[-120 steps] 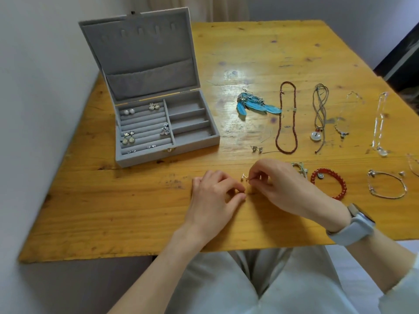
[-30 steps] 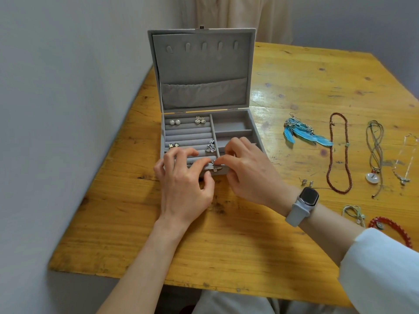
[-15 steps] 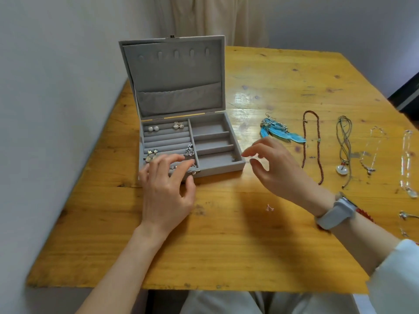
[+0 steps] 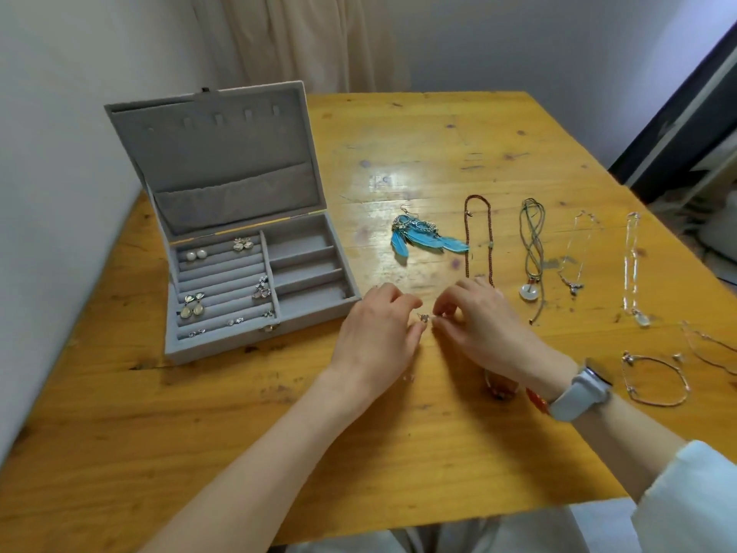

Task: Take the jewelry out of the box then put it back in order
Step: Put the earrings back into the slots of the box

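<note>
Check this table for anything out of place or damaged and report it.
Nothing stands out. The jewelry box sits open with earrings in its left slots; necklaces and bracelets lie in tidy rows on the table, and both hands work a tiny silver piece.

Left forearm [image 4: 279, 445] bare to the frame edge. Right wrist: pale grey-blue watch [image 4: 580, 389], rounded case, smooth strap (orange-red band just beside it). White sleeve [image 4: 694, 500] on right forearm. Light trousers [image 4: 478, 538] below.

Home: wooden table [image 4: 438, 453], curtain [image 4: 303, 41].
</note>
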